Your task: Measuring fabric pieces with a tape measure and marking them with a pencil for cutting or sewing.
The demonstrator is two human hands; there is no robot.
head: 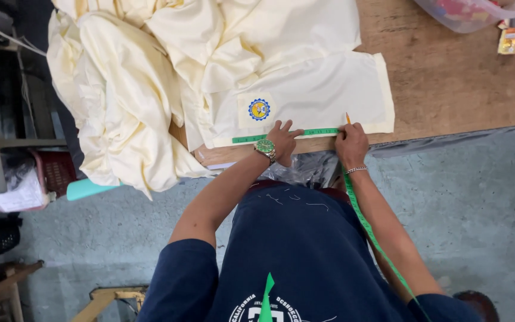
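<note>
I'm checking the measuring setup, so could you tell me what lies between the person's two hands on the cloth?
In the head view, a stretch of green measuring tape lies flat on the cream cloth between the left hand and right hand.
</note>
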